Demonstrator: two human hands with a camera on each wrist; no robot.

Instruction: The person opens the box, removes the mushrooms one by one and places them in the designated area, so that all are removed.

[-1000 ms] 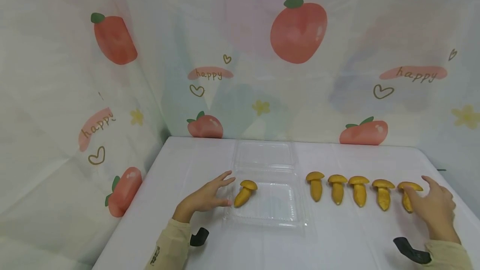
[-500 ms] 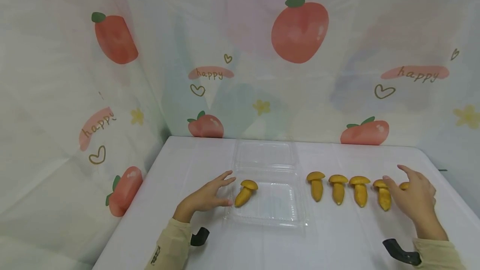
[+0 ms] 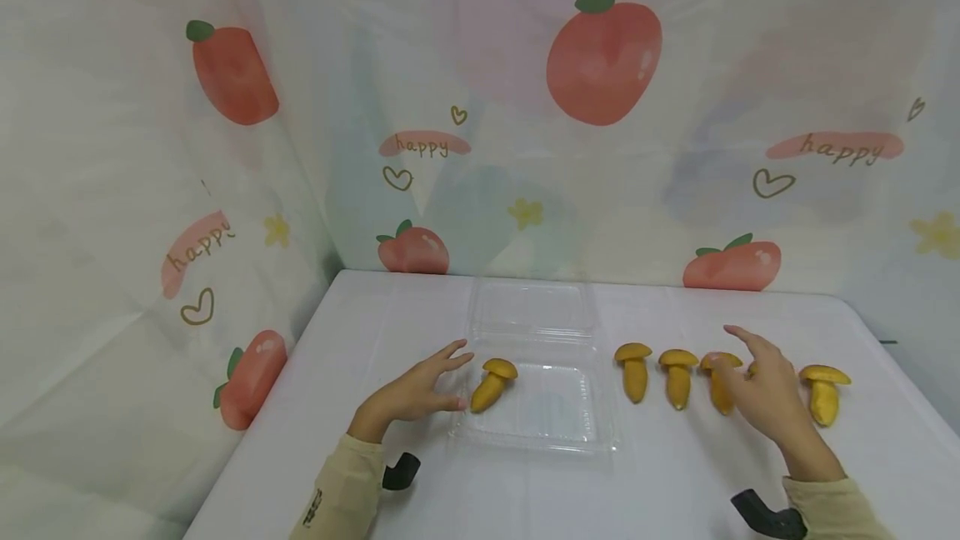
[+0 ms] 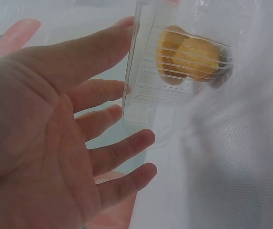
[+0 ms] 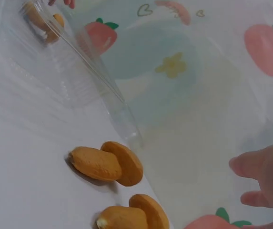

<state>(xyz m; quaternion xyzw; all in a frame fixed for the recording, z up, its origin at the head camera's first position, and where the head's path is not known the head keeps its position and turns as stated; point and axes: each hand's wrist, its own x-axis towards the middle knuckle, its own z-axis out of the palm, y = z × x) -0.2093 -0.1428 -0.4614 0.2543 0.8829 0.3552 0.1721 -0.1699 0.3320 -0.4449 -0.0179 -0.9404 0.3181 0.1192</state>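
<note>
A yellow-brown toy mushroom lies at the left inside an open clear plastic box. At the box's left edge is my left hand, thumb and fingers spread. In the left wrist view the thumb lies right at the box's wall, with the mushroom showing through the plastic. To the right, my right hand hovers over the row of mushrooms, fingers loosely extended and nothing in them. Its thumb overlaps one mushroom, and the hand hides another. Two more mushrooms, one nearest the box, show in the right wrist view.
The box's clear lid lies folded back toward the rear wall. At the row's right end sits another mushroom. A white-covered table meets a fruit-printed cloth backdrop at the back and left.
My right hand has moved left along the row, from the rightmost mushroom toward the middle, uncovering the rightmost one. The left hand stays at the box, and the mushrooms keep their places.
</note>
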